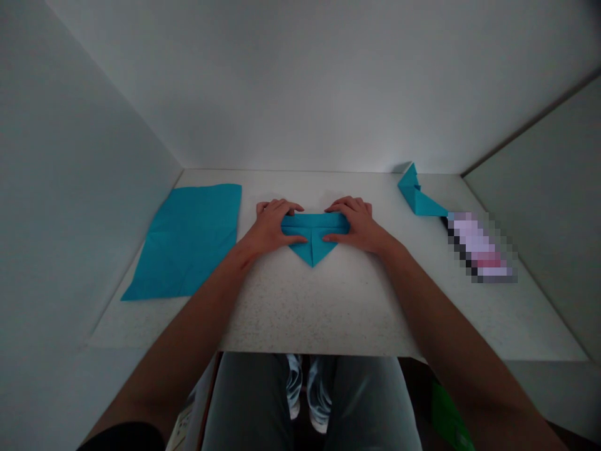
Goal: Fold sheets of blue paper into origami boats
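**Creased turquoise paper piece with a downward point, gripped at both ends**

From where I stand, the paper piece lies mid-table, between the two hands; it has a straight band along its far edge, a centre crease below and a crisp triangular tip towards the person; the left hand is closed on one end, thumb flat on the face, fingers bent by the far edge; the right hand clasps the other end likewise; the hands themselves are well apart.

The white, speckled tabletop looks hard and worn; on its left lies a broad, flat turquoise paper sheet, faintly wrinkled, its near right corner hidden behind the left forearm; at the far right sits an angular folded turquoise paper shape, part of it standing up, its tapered end at a dark-edged phone with a blurred screen; whether they touch I cannot tell; a smooth, pale wall closes off the back; grey trousers show below the near edge.
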Demonstrator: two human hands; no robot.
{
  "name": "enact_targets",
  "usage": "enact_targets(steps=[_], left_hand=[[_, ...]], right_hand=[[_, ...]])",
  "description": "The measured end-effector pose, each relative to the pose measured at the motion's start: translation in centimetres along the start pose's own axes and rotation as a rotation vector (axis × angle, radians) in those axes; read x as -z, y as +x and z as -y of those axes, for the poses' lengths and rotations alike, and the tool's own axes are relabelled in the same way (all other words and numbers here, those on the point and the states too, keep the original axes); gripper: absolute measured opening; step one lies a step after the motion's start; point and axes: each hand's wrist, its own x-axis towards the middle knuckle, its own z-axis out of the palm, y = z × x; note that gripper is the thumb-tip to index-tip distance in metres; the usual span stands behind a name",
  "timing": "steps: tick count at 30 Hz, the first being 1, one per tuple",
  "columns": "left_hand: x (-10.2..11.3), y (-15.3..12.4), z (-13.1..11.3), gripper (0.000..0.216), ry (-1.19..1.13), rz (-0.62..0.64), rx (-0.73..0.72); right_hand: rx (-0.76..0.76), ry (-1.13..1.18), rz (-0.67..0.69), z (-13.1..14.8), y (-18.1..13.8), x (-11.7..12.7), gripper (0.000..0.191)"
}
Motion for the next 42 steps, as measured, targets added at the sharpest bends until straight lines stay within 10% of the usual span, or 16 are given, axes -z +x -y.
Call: enact_targets(steps=[7,17,24,42], left_hand=[[0.2,0.3,0.5,0.013,0.033,-0.029,-0.043],[-0.4,-0.2,0.5,0.026,-0.147,0.063,-0.256],[-0.3,0.1,0.9,0.051,-0.033,0.062,-0.047],[-0.1,0.2,1.6,0.031,-0.142,-0.307,0.045]], right_hand=[[0.097,0.020,-0.032,0.1,0.2,1.2,0.009],[0.143,0.093,0.065,-0.3,0.0,1.2,0.027],[0.045,0.038,0.076,-0.6,0.2,0.8,0.049],[0.021,-0.033,-0.129,0.6,0.2,1.9,0.030]])
